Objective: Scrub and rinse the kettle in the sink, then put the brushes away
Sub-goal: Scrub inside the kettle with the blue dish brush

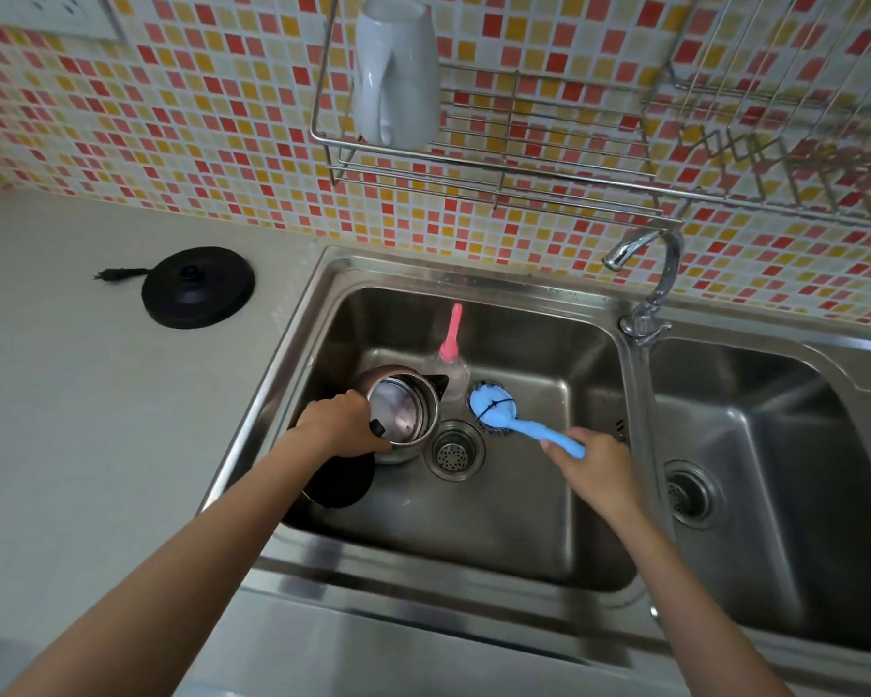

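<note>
A steel kettle stands upright in the left basin of the sink, its lid hanging open toward me. My left hand grips the kettle's handle on its left side. My right hand is closed on the handle of a blue brush, whose round steel-wool head rests on the basin floor just right of the kettle. A pink-handled brush with clear bristles lies behind the kettle, against the basin's back wall.
The drain strainer sits between kettle and blue brush. The faucet stands at the back between the basins, spout turned left. The kettle's black base rests on the counter at left. A wire rack holding a white mug hangs above.
</note>
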